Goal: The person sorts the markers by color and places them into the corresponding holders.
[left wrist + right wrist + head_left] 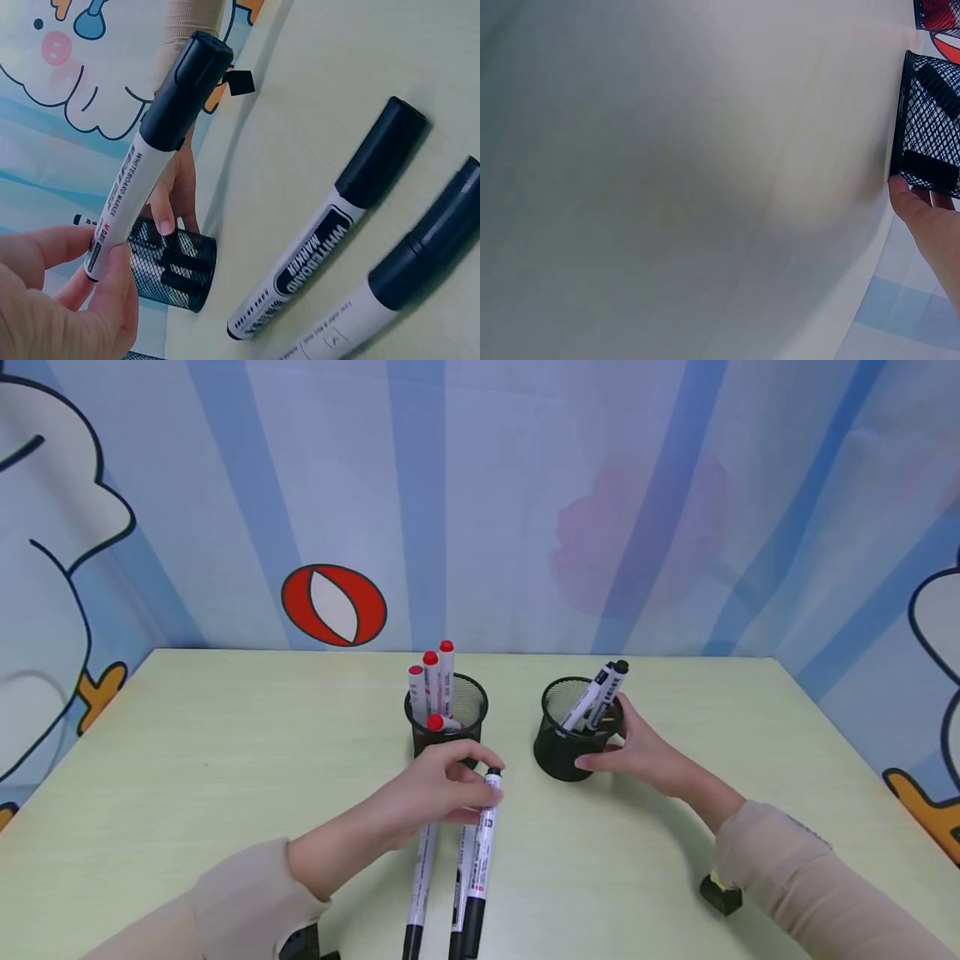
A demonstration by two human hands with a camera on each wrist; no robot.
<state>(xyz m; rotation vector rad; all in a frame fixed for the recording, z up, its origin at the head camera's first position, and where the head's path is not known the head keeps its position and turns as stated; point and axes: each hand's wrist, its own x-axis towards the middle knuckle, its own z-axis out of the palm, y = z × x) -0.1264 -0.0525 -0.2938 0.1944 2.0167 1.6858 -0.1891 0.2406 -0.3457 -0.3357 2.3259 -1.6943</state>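
My left hand [438,785] pinches a whiteboard marker [483,852] by the end of its white barrel, its black cap toward me. In the left wrist view that marker [142,161] is tilted above the table, thumb and fingertips on the barrel. Two more black-capped whiteboard markers [422,877] [322,247] lie side by side on the table below. At the right, my right hand [645,752] grips the side of a black mesh pen cup [558,752], which stands upright with black-capped markers [600,697] in it. The right wrist view shows my thumb at the cup's base.
A second black mesh pen cup [471,702] stands behind my left hand, to the left of the gripped one, with several red-capped markers [431,681] in it. The pale wooden table [247,760] ends at a blue striped cartoon backdrop [495,527].
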